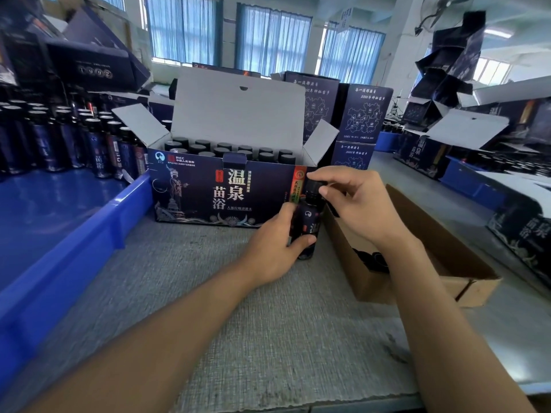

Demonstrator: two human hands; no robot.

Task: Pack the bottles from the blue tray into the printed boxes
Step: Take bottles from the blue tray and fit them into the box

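Head view. The bottle (308,222) stands upright on the grey worktop (238,308), just in front of the right end of the open printed box (223,192). The left hand (274,251) is wrapped round the bottle's body, thumb low on the front. The right hand (351,204) pinches the black cap (314,187) with its fingertips.

Judgement: the cap is being checked or tightened before packing. Keep the base planted and steady the body while the cap turns, then lift straight up over the box wall. The box shows rows of caps, and any free slot is hidden behind the front wall. More bottles stand in the blue tray (89,234) at left.
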